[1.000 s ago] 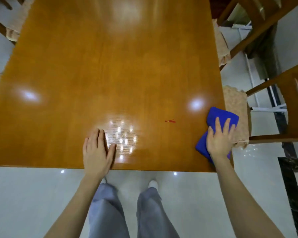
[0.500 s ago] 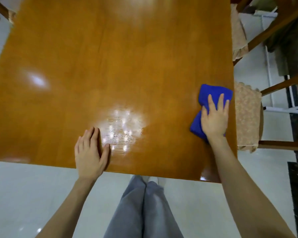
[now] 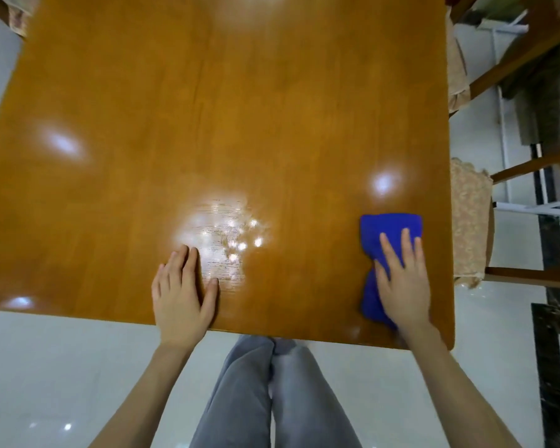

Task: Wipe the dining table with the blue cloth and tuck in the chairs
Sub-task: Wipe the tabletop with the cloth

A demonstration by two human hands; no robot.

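Observation:
The glossy orange-brown dining table (image 3: 223, 108) fills most of the view. A folded blue cloth (image 3: 387, 232) lies near its front right corner. My right hand (image 3: 404, 279) presses flat on the cloth with straight fingers. My left hand (image 3: 181, 295) rests flat on the table near the front edge, fingers straight, holding nothing. A wooden chair (image 3: 530, 221) with a beige seat cushion (image 3: 469, 221) stands pulled out at the table's right side. A second chair (image 3: 514, 50) stands further back on the right.
Part of another cushioned chair (image 3: 15, 14) shows at the far left corner. Pale glossy floor tiles (image 3: 46, 383) lie below the table's front edge, with a dark marble strip (image 3: 550, 367) at the right. My grey-trousered legs (image 3: 272, 399) stand at the front edge.
My right hand has slid the blue cloth from the table's right edge inward, and the small red mark seen a second ago no longer shows. My left hand stays flat.

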